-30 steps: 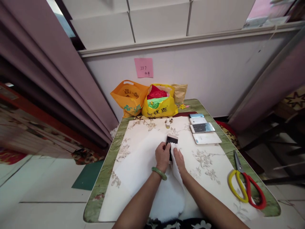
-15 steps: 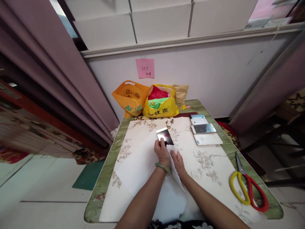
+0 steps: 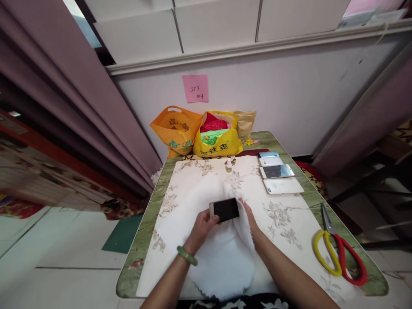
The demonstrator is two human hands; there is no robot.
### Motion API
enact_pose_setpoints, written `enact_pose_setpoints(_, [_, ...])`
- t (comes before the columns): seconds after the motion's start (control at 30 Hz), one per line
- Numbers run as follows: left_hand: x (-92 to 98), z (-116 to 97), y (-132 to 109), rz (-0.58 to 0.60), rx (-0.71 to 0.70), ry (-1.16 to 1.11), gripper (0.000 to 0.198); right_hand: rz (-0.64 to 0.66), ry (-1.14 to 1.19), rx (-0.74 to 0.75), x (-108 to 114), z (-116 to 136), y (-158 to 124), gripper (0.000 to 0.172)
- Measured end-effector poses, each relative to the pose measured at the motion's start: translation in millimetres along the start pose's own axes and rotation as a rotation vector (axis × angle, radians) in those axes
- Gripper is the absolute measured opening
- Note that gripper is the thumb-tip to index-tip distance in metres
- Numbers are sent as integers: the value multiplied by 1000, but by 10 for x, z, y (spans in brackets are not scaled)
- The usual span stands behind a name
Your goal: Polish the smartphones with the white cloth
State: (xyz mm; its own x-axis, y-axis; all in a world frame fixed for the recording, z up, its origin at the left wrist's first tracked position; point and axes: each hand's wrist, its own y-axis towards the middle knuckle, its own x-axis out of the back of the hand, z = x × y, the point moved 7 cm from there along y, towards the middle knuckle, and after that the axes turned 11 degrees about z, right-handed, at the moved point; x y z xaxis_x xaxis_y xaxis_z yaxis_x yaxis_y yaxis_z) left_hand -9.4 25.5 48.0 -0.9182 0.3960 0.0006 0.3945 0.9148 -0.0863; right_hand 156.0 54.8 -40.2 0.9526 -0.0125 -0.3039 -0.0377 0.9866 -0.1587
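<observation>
My left hand (image 3: 202,224) grips the left end of a smartphone (image 3: 225,209) with a dark screen, held sideways above a white fluffy cloth (image 3: 222,253). A green bangle (image 3: 186,255) sits on that wrist. My right hand (image 3: 250,216) pinches a fold of the cloth against the phone's right end. The cloth lies spread over a floral table cover (image 3: 283,214) and hangs off the near edge.
Several phones (image 3: 278,171) lie in a row at the right. Yellow and red scissors (image 3: 337,253) rest near the right edge. Orange (image 3: 175,128) and yellow (image 3: 219,139) bags stand at the back by the wall. A small bottle (image 3: 228,165) stands mid-table.
The phone has been turned from upright to sideways and drawn nearer to me. My right hand has moved up with the cloth to the phone's right end.
</observation>
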Motion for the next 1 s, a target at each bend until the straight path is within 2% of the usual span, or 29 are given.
enact_pose_setpoints(0.1, [65, -66, -57, 215, 107, -151, 61, 62, 101, -115, -67, -61, -18, 46])
enact_pose_setpoints(0.17, [88, -94, -41, 309, 210, -134, 59, 93, 159, -124, -123, -46, -43, 42])
enact_pose_setpoints(0.27, [77, -116, 75, 418, 307, 98, 48, 183, 143, -64, -231, 35, -88, 39])
enact_pose_setpoints(0.37, [-13, -71, 220, 516, 345, 373, 47, 226, 46, 6, -290, 117, -128, 38])
enact_pose_setpoints(0.43, [-50, -56, 312, 472, 300, 493, 43, 216, 59, 17, -294, 133, -139, 39])
enact_pose_setpoints(0.53, [-77, -38, 375, 348, 227, 518, 38, 191, 176, -28, -283, 95, -133, 40])
enact_pose_setpoints(0.77, [-100, 125, 376, 197, 287, 358, 40, 53, 284, -110, -190, 18, -102, 43])
enact_pose_setpoints(1.0, [-138, 283, 456, 68, 249, 212, 44, -63, 152, -100, -55, 40, -75, 54])
